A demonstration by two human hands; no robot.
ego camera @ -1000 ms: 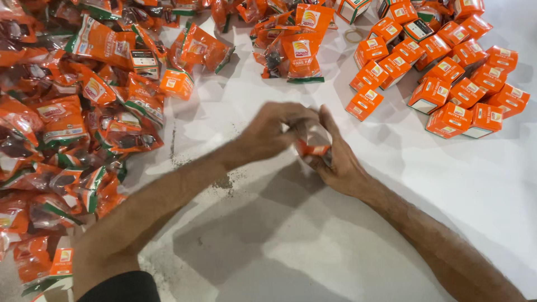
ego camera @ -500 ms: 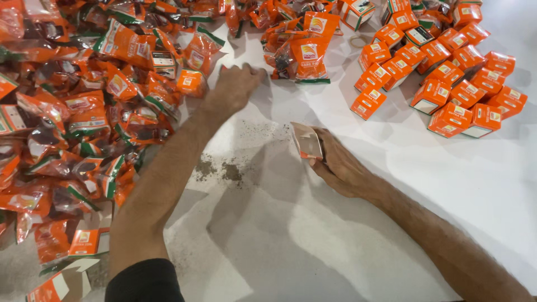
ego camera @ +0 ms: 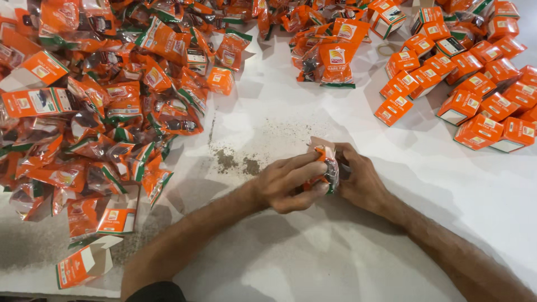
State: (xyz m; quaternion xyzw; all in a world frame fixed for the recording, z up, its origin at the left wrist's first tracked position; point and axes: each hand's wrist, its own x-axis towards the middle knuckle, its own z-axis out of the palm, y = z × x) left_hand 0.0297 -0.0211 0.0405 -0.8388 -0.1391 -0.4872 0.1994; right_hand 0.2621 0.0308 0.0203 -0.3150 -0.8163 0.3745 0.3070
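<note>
Here, packing step in hand: orange sachet (ego camera: 326, 162) pinched by left hand (ego camera: 291, 182), small carton (ego camera: 321, 144) gripped by right hand (ego camera: 358, 179), mid-worktop (ego camera: 313, 251). Sachet seemingly part-inserted; view obscured. Next: sachet to be pushed home, flap tucked.

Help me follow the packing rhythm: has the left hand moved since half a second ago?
Yes. The left hand has come back from the packet pile, past the dark stain, to the small box that the right hand holds.

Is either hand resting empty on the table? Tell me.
No: the left hand and right hand meet around one small orange packet above the white table.
</note>
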